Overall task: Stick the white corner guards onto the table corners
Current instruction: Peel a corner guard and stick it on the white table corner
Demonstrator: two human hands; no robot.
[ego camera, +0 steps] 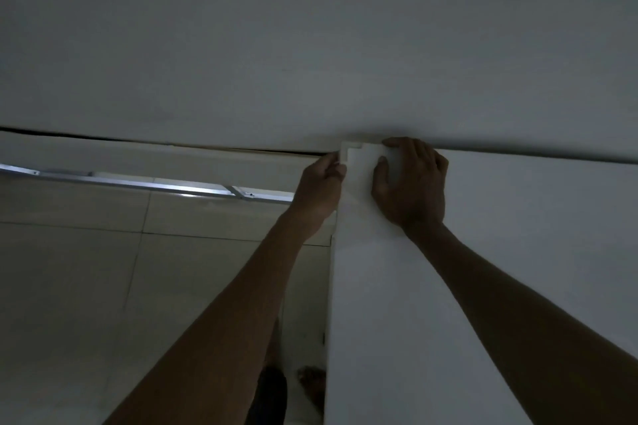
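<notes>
A white corner guard [359, 162] was pinched by the left hand [319, 188] and pressed flat-fingered by the right hand [411, 183] at the table [518, 252] corner.

A single wide-angle head-worn view looks forward and steeply down along both outstretched forearms, close above the white table [483, 286], whose far left corner sits near the frame's centre. It faces the white wall [310, 45] that fills the upper half, tilted slightly so the wall's base line slopes. At lower left it takes in the tiled floor [86, 286].
</notes>
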